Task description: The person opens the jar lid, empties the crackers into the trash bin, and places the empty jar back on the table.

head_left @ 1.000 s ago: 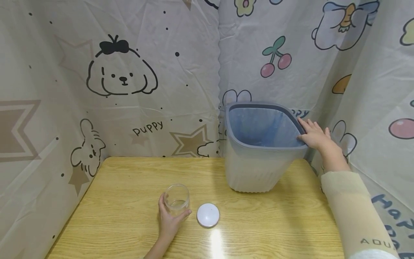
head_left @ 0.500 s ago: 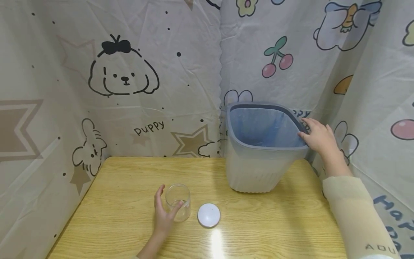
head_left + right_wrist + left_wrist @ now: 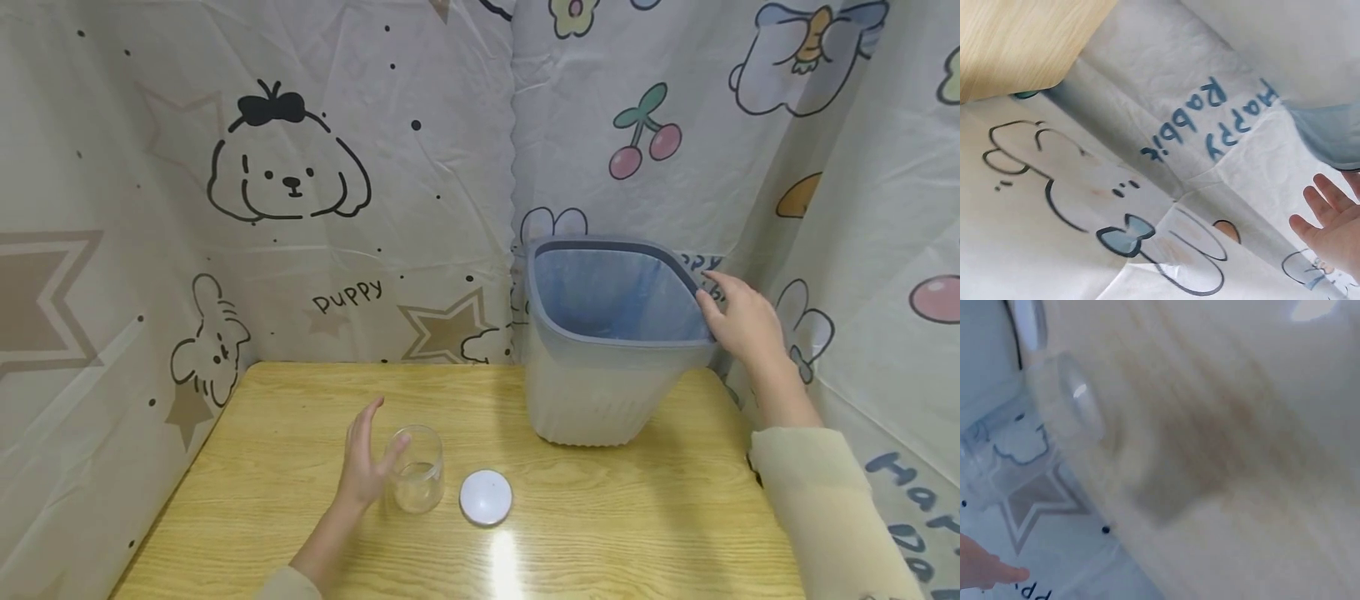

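A clear, straight-sided glass (image 3: 422,487) stands upright on the table. My left hand (image 3: 362,468) is just left of it, fingers spread and the thumb overlapping its rim in the head view. In the left wrist view the glass (image 3: 1075,403) appears well apart from my fingers (image 3: 997,569). Right of the glass lies a round white disc (image 3: 486,498). A tall pale bin (image 3: 600,392) with a blue-grey rim stands at the back right. My right hand (image 3: 746,321) is at its right rim, thumb near the edge. Its loose fingers (image 3: 1325,203) show just below the rim in the right wrist view.
The wood-grain table (image 3: 322,400) has its back edge close to a printed cloth (image 3: 442,183), which also hangs along both sides. Light glares off the tabletop near its front. In the right wrist view a rounded table corner (image 3: 1022,50) shows.
My left hand has let go of the glass and moved left and back, its fingers spreading. The glass stays in place. My right hand has shifted slightly right at the bin's rim, its fingers loosening.
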The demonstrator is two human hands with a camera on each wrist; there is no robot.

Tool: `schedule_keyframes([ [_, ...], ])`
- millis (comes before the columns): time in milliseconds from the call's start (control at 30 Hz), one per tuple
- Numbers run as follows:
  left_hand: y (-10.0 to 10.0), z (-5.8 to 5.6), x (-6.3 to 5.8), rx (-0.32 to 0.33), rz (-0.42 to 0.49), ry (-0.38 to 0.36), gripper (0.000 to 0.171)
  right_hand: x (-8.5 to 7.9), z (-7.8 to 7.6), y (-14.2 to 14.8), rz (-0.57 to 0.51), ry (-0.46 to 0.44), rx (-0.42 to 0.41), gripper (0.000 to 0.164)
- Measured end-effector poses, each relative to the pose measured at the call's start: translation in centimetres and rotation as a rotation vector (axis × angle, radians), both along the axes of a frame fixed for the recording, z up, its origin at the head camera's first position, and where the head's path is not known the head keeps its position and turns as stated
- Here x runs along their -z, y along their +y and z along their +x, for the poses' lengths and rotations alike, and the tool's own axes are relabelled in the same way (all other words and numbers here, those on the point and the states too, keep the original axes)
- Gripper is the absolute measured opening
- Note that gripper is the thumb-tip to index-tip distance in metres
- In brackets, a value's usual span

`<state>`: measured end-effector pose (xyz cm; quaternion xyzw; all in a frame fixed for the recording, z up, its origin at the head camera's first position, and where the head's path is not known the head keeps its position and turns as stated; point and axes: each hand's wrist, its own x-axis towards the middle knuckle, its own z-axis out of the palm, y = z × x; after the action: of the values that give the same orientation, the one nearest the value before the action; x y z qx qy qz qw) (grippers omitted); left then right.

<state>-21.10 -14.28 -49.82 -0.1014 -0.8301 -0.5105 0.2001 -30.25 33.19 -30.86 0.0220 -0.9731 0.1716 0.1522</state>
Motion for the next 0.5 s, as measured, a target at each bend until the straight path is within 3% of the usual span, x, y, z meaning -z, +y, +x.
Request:
schedule_keyframes([
  [133, -0.6, -0.5, -1.3, -0.003, -0.119, -0.017, 0.067, 0.0, 1.0, -0.9, -0.028, 0.048, -0.032, 0.056],
  [333, -1.6, -1.0, -3.1, -0.067, -0.399, -0.042, 0.075, 0.5, 2.4, -2.1, -0.028, 0.111, -0.079, 0.063],
  [500, -2.1, -1.2, -4.2, -0.087, -0.548, -0.066, 0.079, 1.3, 3.8, -2.9, -0.026, 0.136, -0.099, 0.065],
])
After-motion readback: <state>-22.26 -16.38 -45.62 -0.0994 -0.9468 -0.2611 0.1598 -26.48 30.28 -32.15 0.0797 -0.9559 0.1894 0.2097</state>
